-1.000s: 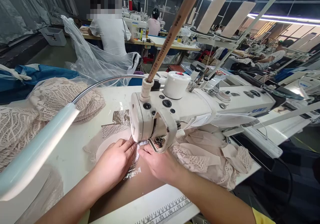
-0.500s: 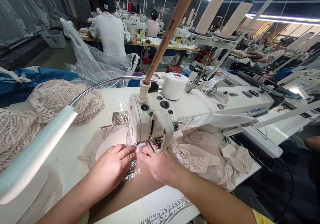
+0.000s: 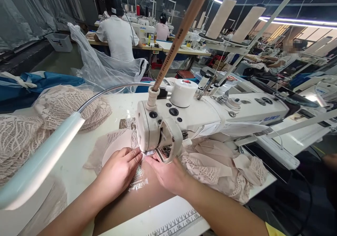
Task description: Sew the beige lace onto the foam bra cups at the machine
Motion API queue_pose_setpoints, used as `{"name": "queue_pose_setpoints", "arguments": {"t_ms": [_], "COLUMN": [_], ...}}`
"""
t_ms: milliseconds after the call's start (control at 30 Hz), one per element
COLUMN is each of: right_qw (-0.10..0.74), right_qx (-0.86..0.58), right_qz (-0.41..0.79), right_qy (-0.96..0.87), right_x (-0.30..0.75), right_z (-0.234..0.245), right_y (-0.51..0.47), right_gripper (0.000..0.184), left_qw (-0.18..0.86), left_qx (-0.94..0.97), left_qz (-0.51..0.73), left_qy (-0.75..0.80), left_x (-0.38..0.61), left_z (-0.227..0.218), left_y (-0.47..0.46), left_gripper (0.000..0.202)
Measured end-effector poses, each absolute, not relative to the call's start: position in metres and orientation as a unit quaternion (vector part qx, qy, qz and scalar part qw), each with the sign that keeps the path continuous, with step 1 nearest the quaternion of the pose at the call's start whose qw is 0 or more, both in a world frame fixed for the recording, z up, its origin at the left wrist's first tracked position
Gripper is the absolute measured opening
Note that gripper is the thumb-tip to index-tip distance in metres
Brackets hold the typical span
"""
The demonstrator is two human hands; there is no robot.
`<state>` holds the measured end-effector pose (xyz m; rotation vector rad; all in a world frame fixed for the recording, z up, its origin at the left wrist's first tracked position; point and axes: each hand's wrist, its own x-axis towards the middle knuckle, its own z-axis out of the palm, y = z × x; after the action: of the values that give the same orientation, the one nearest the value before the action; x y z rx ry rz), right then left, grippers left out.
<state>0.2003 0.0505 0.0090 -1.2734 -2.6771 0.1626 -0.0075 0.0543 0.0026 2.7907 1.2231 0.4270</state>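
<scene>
Beige fabric (image 3: 109,148) under left hand (image 3: 121,165), right hand (image 3: 170,172), both grips unclear, sewing machine (image 3: 189,115) overhanging, lamp (image 3: 47,160), lace pile (image 3: 70,106) beyond

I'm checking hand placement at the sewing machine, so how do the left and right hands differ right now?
The left hand lies left of the presser foot; the right hand sits on its near right side.
The left hand is clear of the curved white guard, while the right hand is partly hidden by it.
Both are bare, with fingertips close to the presser foot.
</scene>
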Motion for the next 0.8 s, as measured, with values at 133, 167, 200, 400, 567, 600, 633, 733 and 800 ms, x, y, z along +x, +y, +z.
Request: {"name": "queue_pose_setpoints", "arguments": {"t_ms": [133, 167, 200, 400, 567, 600, 633, 733, 800], "right_qw": [0.107, 0.111, 0.115, 0.138, 0.151, 0.148, 0.142, 0.129, 0.130], "right_qx": [-0.423, -0.424, -0.424, -0.414, -0.400, -0.401, -0.403, -0.406, -0.404], "right_qz": [0.062, 0.064, 0.065, 0.067, 0.073, 0.074, 0.075, 0.086, 0.098], "right_qy": [-0.898, -0.897, -0.896, -0.897, -0.901, -0.901, -0.901, -0.901, -0.900], "right_x": [0.204, 0.205, 0.205, 0.205, 0.205, 0.205, 0.206, 0.206, 0.207], "right_z": [0.004, 0.003, 0.002, 0.003, 0.004, 0.004, 0.004, 0.002, 0.002], "right_y": [0.051, 0.051, 0.051, 0.051, 0.051, 0.051, 0.051, 0.052, 0.051], "right_gripper": [0.036, 0.035, 0.035, 0.031, 0.032, 0.031, 0.031, 0.032, 0.033], "left_qw": [0.036, 0.035, 0.034, 0.020, 0.001, -0.002, -0.005, -0.009, -0.007], "left_qx": [0.894, 0.891, 0.887, 0.861, 0.840, 0.836, 0.832, 0.820, 0.814], "left_qz": [0.145, 0.148, 0.151, 0.164, 0.175, 0.175, 0.173, 0.160, 0.144], "left_qy": [0.422, 0.429, 0.434, 0.481, 0.513, 0.520, 0.527, 0.550, 0.563], "left_x": [-0.011, -0.011, -0.012, -0.019, -0.028, -0.029, -0.030, -0.032, -0.034], "left_z": [0.001, 0.001, 0.002, 0.002, -0.002, -0.003, -0.003, 0.001, 0.006], "left_y": [0.059, 0.060, 0.061, 0.068, 0.073, 0.074, 0.074, 0.075, 0.074], "left_gripper": [0.026, 0.026, 0.026, 0.023, 0.025, 0.026, 0.027, 0.029, 0.030]}}
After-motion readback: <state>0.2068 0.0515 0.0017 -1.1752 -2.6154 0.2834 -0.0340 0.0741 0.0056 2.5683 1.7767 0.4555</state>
